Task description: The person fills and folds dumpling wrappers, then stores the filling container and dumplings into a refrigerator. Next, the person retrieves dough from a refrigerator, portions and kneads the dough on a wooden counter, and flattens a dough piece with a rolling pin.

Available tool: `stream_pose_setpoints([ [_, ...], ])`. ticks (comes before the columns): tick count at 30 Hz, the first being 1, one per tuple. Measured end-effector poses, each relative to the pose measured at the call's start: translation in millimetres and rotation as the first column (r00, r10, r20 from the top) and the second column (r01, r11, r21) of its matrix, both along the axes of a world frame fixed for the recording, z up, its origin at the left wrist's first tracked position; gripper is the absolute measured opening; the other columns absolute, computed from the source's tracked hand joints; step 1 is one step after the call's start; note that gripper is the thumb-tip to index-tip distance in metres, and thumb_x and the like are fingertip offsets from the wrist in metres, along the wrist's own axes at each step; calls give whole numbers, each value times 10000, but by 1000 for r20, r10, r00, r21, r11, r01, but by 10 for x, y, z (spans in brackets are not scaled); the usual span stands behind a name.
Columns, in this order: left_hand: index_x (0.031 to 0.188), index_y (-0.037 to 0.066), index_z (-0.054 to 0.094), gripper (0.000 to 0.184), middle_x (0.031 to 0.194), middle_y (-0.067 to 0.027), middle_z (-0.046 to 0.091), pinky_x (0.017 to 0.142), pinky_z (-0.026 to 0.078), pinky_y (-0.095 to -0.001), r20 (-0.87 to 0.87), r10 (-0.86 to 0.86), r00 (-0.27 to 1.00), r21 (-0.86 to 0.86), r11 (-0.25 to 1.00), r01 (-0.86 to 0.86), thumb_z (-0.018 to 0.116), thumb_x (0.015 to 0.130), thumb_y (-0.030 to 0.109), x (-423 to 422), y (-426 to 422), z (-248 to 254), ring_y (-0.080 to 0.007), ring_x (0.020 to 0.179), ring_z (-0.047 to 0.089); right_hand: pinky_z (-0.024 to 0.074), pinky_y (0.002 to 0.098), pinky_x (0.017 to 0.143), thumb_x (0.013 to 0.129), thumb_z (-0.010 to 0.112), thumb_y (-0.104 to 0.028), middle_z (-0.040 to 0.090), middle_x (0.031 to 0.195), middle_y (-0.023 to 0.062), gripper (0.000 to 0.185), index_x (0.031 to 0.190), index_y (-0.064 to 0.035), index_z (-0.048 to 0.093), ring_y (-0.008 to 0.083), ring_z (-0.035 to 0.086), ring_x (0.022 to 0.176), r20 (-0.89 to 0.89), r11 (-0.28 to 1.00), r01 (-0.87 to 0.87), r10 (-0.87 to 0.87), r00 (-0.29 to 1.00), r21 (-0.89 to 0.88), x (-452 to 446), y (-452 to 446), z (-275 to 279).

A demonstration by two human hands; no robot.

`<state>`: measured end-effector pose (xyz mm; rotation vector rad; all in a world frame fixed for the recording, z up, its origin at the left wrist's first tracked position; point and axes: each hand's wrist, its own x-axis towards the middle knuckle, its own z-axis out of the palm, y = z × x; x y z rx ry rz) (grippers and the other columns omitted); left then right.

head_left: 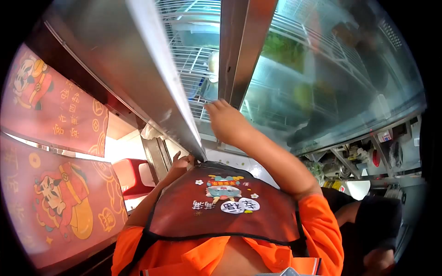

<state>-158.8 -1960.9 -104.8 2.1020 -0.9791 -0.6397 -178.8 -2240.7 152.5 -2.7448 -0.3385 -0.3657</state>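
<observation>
My right hand [225, 120] is raised at the opening of a lit glass-door cooler, beside its metal middle post [232, 60]. Its fingers are bent together and point toward the wire shelves [195, 60]; whether they hold anything is hidden. My left hand [183, 162] is low at the lower edge of the swung-open cooler door [138, 78], thumb and fingers apart, nothing visible in it. A pale round item [213, 66] and a clear container [198, 34] are on the shelves.
The closed glass door [322, 87] is at the right, with green produce behind it. Red printed curtains [60, 198] hang at the left, near a red stool [131, 177]. Packed shelves [368, 156] stand at the right. Another person's dark sleeve [377, 221] shows at the lower right.
</observation>
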Motion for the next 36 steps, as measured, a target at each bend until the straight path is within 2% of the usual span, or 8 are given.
stream_pose_setpoints([
  [5, 925, 104, 633, 178, 948, -20, 705, 1128, 216, -532, 246, 58, 968, -59, 997, -45, 663, 866, 269, -242, 80, 416, -211, 1025, 649, 425, 531, 980, 898, 622, -226, 517, 1366, 233, 521, 1331, 54, 546, 370, 482, 1289, 107, 713, 309, -315, 943, -630, 1381, 278, 137],
  [12, 917, 102, 633, 178, 937, -25, 703, 1127, 220, -532, 128, 97, 987, -143, 987, -78, 667, 863, 268, -426, -112, 811, -216, 1017, 649, 357, 576, 1070, 963, 593, -322, 414, 1517, 179, 518, 1425, -99, 524, 363, 428, 1365, -288, 673, 514, -714, 638, -531, 2575, -756, -576],
  [18, 911, 100, 634, 177, 928, -28, 702, 1126, 224, -532, 26, 50, 998, -118, 992, -46, 671, 862, 266, -456, -168, 923, -221, 1011, 650, 310, 651, 1092, 982, 576, -332, 194, 1625, 203, 704, 1544, -18, 290, 455, 240, 1452, -303, 443, 63, -703, 644, -895, 2306, -829, -327],
  [22, 906, 99, 634, 177, 921, -30, 701, 1125, 227, -532, -14, 44, 999, -111, 993, -46, 673, 860, 266, -449, -72, 972, -224, 1007, 650, 318, 648, 1082, 953, 618, -305, 314, 1567, 217, 640, 1487, -24, 404, 435, 360, 1395, -303, 625, 502, -756, 580, -598, 2148, -636, 19],
  [24, 904, 98, 634, 177, 918, -32, 701, 1124, 228, -532, -36, 41, 998, -100, 994, -45, 675, 860, 265, -467, -32, 993, -226, 1005, 651, 310, 643, 1087, 921, 663, -269, 418, 1506, 233, 600, 1442, -33, 483, 436, 407, 1365, -78, 478, 582, -812, 579, -657, 3056, -1054, -1156],
  [26, 902, 98, 634, 177, 915, -33, 700, 1124, 229, -532, -56, 43, 997, -83, 995, -48, 676, 859, 265, -486, 14, 1018, -227, 1003, 651, 331, 612, 1077, 897, 677, -242, 516, 1439, 212, 466, 1328, -72, 621, 412, 447, 1345, -243, 591, 286, -655, 716, -754, 2094, -413, 337],
  [30, 898, 97, 635, 177, 909, -35, 699, 1123, 232, -532, -101, 42, 994, -50, 998, -47, 678, 858, 264, -522, 2, 1084, -231, 998, 651, 509, 514, 906, 863, 681, -228, 682, 1240, 131, 341, 1175, -98, 724, 334, 645, 1131, -436, 859, 249, -453, 778, -448, 2374, -85, 525],
  [36, 891, 95, 635, 178, 900, -39, 698, 1122, 236, -532, -145, 10, 989, -29, 999, -14, 682, 856, 262, -360, -204, 1073, -235, 992, 652, 478, 455, 851, 926, 599, -345, 700, 1063, 110, 325, 1015, -68, 743, 294, 638, 1069, 135, 955, 12, 29, 990, -295, 1805, 332, 1539],
])
